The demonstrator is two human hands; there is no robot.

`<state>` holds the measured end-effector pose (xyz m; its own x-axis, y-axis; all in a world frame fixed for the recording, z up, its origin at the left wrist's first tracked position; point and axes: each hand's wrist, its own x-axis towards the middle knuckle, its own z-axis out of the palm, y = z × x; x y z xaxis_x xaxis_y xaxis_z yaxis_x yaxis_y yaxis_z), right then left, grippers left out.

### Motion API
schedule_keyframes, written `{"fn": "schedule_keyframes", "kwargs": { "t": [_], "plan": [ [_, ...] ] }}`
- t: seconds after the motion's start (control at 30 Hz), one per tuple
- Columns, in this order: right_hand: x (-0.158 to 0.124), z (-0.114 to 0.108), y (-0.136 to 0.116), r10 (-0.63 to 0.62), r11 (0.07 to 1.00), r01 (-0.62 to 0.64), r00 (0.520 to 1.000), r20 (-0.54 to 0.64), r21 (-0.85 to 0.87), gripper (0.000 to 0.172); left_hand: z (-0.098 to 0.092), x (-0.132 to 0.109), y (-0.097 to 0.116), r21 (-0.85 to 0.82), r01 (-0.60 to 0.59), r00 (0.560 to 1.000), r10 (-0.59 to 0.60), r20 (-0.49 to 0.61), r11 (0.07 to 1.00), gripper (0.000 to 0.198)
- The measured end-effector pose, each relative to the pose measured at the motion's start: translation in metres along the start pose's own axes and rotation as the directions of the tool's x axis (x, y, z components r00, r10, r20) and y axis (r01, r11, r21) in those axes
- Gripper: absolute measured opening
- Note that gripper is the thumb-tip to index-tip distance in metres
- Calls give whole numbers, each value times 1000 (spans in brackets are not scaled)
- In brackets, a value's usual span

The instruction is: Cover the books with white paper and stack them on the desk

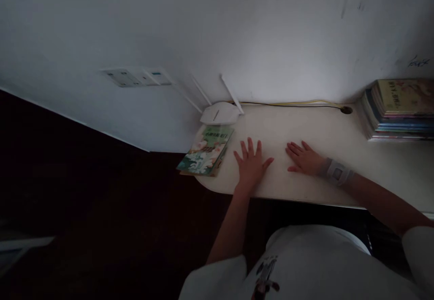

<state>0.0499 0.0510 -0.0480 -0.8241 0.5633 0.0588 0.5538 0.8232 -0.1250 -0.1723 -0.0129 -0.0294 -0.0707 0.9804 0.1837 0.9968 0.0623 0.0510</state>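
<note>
Now, left hand (251,166) and right hand (303,159) lie flat, open; stacked books (398,110) run off-frame.

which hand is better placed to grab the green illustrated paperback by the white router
Left, most likely: the left hand lies open on the cream desk, close beside the green illustrated paperback without touching it. The right hand, with a grey wrist band, lies farther off, beyond the left.

My cream, round-cornered desktop (325,130) bears a white plastic router (219,113), a green illustrated paperback (205,151) and, at right, a stack of colourful books (398,110).
</note>
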Motion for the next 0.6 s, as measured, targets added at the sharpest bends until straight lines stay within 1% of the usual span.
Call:
{"fn": "schedule_keyframes", "kwargs": {
  "t": [0.07,0.17,0.3,0.4,0.47,0.5,0.53,0.6],
  "plan": [
    [-28,0,2,11,1000,-11,1000,-14,-14,78,1,-3,17,34,-90,992,87,93,995,76],
    [-83,-2,7,50,998,-50,999,-17,-41,78,1,-16,45,9,-239,957,233,174,971,73],
    [-163,-9,11,134,990,-134,991,-2,-51,79,5,-39,80,-66,-374,900,379,215,925,73],
    [-209,-15,10,224,973,-225,974,-11,-50,77,7,-54,101,-130,-443,858,462,224,887,73],
    [-223,-19,9,299,952,-302,953,-57,-55,73,3,-59,111,-169,-471,836,500,226,866,72],
    [-224,-21,9,335,938,-340,938,-87,-59,72,-1,-59,116,-178,-478,833,508,218,860,71],
    [-220,-24,10,368,925,-376,923,-115,-62,71,-5,-55,120,-177,-479,837,508,204,860,70],
    [-201,-30,16,424,897,-438,892,-155,-62,70,-13,-39,127,-156,-456,860,479,177,876,70]
  ]
}}
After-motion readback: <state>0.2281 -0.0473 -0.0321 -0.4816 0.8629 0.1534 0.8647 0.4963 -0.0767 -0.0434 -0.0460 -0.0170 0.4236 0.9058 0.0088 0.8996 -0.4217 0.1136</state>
